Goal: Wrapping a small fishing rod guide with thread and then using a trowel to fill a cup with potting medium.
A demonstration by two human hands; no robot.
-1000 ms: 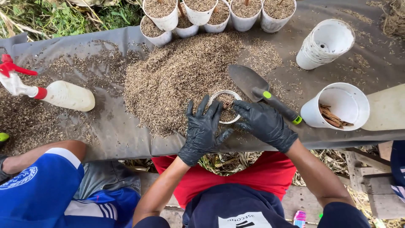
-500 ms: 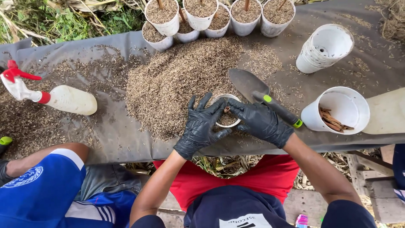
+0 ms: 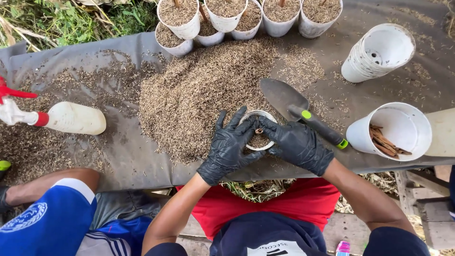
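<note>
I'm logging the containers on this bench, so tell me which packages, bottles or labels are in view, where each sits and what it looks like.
Spray bottle: lying on its side at far left, cream body, red trigger.
Stack of empty pots: tipped on its side, upper right, white.
Pot with brown sticks: tipped, right, white.
Filled pots: clustered along the top, white, holding husks.
Small bottle: bottom edge, pink cap, mostly hidden.
Signs or screens: none.

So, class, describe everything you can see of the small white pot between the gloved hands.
The small white pot is round, plastic-looking, upright on the grey sheet at the husk pile's near edge. It is nearly full of brown husks, with a short brown stick standing at its middle. The left hand and right hand, both in black gloves, cup its sides and press the filling.
</note>
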